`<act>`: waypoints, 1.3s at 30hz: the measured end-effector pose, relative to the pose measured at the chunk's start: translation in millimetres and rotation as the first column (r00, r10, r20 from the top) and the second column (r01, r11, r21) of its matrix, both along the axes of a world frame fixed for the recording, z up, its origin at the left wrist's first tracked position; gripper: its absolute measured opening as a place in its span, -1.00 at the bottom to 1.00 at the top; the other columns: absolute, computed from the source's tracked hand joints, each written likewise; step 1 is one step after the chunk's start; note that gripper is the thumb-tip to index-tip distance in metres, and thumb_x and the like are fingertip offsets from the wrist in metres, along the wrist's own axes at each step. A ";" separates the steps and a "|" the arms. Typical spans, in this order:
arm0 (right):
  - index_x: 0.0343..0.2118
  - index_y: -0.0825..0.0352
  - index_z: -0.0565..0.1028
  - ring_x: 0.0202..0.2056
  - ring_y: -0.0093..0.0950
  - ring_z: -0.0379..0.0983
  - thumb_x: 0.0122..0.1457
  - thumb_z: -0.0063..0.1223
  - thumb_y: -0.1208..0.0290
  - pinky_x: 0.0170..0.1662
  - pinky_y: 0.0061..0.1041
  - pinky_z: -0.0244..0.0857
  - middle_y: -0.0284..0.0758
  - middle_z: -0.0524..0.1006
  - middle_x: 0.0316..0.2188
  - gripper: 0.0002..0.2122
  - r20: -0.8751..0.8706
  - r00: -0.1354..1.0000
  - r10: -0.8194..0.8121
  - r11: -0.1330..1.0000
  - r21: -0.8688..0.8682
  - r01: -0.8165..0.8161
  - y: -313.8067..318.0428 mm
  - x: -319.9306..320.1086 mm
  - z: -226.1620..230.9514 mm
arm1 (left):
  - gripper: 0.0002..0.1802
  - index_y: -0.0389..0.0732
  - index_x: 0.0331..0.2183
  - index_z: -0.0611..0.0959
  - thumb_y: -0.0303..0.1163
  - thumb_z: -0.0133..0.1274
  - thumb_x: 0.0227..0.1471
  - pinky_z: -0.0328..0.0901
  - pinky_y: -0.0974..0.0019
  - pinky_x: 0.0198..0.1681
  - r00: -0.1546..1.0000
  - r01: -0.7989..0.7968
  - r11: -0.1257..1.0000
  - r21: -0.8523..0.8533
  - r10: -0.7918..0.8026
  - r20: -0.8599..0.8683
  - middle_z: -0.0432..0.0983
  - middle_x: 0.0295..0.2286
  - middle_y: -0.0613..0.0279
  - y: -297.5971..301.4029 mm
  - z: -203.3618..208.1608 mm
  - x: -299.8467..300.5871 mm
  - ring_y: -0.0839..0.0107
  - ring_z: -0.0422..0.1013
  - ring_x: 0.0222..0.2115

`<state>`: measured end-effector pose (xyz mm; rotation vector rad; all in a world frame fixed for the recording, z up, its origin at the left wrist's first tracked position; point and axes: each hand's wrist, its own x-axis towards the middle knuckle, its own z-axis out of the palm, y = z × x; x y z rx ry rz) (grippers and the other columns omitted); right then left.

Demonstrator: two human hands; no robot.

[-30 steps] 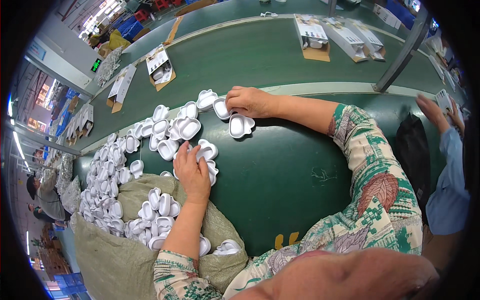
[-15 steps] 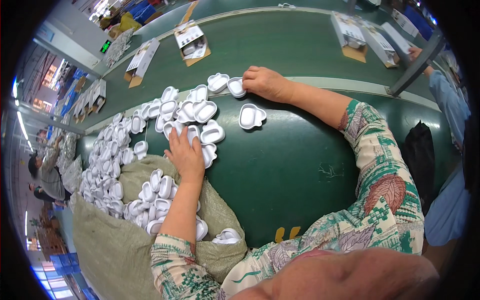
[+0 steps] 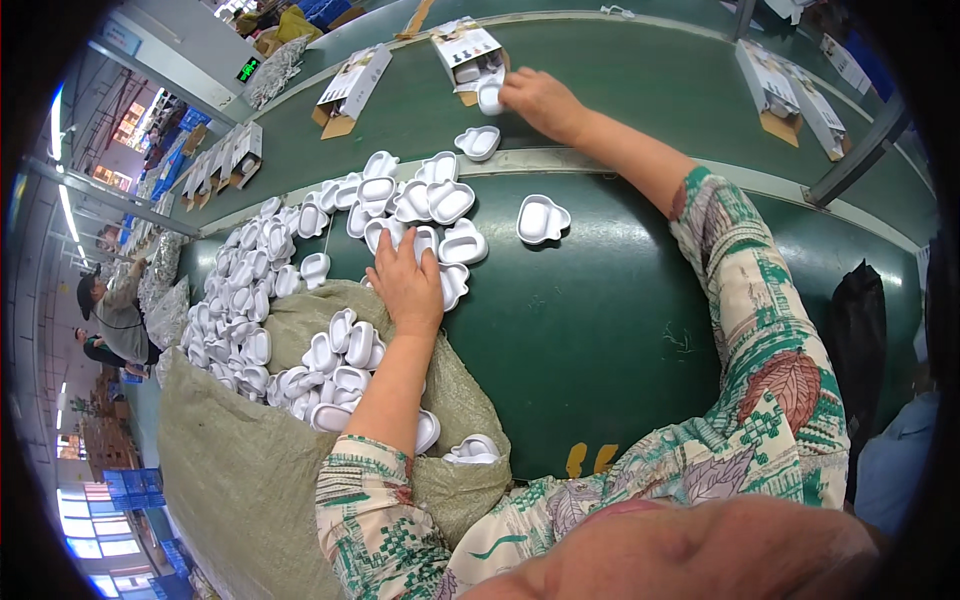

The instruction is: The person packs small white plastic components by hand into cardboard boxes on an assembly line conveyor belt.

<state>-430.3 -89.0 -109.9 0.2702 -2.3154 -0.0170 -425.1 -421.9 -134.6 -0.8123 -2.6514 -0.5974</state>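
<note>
My right hand (image 3: 545,104) reaches out over the far green belt and pinches a small white plastic dish (image 3: 489,97) with a raised rim and a lobed end. That dish is at the open near end of a printed carton (image 3: 463,42), where pale contents show inside. My left hand (image 3: 408,288) lies with fingers spread on a cluster of the same dishes (image 3: 450,202); its fingertips touch some of them. Between the cluster and my right hand, a single dish (image 3: 478,143) sits by the pale rail. Another lone dish (image 3: 542,219) lies on the green tabletop.
A woven olive sack (image 3: 235,460) spills many dishes at the left. More open cartons stand on the belt (image 3: 620,70) to the left and right. A metal post (image 3: 860,150) rises at the right, beside a black bag (image 3: 858,320). People (image 3: 120,310) are at the far left.
My right hand has moved from the rail out to the carton, carrying a dish. The cartons appear farther right as the view shifted. My left hand stays on the cluster.
</note>
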 end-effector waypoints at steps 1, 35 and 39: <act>-0.50 0.24 0.40 -0.30 -0.34 0.38 -0.05 -0.09 0.49 -0.32 -0.38 0.29 -0.32 0.42 -0.44 -0.96 -0.017 1.000 -0.024 1.000 -0.009 0.024 18.6 -14.2 -11.3 | -0.56 -0.09 -0.07 0.49 -0.24 -0.10 -0.03 -0.11 -0.25 0.11 1.000 0.000 1.000 -0.007 0.000 -0.001 0.16 0.05 -0.04 10.5 -9.9 -3.9 0.07 0.08 0.10; -0.47 0.29 0.44 -0.29 -0.29 0.37 -0.12 0.13 0.43 -0.24 -0.36 0.30 -0.29 0.43 -0.44 -0.86 0.210 0.974 0.089 0.984 -0.173 -0.052 148.0 75.4 -136.6 | -0.57 -0.13 -0.08 0.50 -0.23 -0.14 0.00 0.00 -0.06 0.05 0.995 0.065 0.998 0.000 -0.065 -0.070 0.20 0.05 -0.06 149.5 -130.2 9.4 0.06 0.17 0.05; -0.47 0.30 0.44 -0.28 -0.29 0.37 -0.10 0.12 0.44 -0.22 -0.36 0.30 -0.29 0.43 -0.43 -0.87 0.234 0.970 0.060 0.983 -0.184 -0.017 138.0 61.7 -154.7 | -0.57 -0.11 -0.06 0.49 -0.23 -0.13 0.00 -0.02 -0.11 0.07 0.997 0.066 0.998 -0.002 -0.066 -0.044 0.17 0.06 -0.04 137.8 -146.3 -8.4 0.06 0.15 0.06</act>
